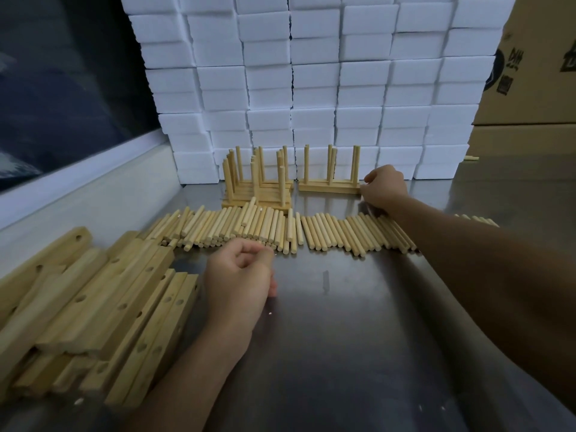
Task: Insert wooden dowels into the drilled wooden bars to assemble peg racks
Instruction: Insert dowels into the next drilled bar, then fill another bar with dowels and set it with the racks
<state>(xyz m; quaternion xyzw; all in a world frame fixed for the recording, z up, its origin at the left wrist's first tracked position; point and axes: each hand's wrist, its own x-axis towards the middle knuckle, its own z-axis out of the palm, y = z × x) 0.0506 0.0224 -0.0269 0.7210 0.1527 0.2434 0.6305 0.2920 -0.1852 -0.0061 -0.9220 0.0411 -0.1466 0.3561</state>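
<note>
A long row of loose wooden dowels (327,232) lies across the metal table (358,322). Drilled wooden bars (103,307) are piled at the left. Behind the dowels stands a stack of finished peg racks (258,188), and to its right a single peg rack (330,185) with upright dowels. My right hand (385,187) reaches far forward and touches the right end of that single rack, fingers curled. My left hand (241,275) rests on the table just in front of the dowel row, fingers curled loosely; nothing shows in it.
A wall of white foam blocks (311,82) rises behind the racks. Cardboard boxes (536,63) stand at the right. A dark window (62,88) with a pale sill runs along the left side.
</note>
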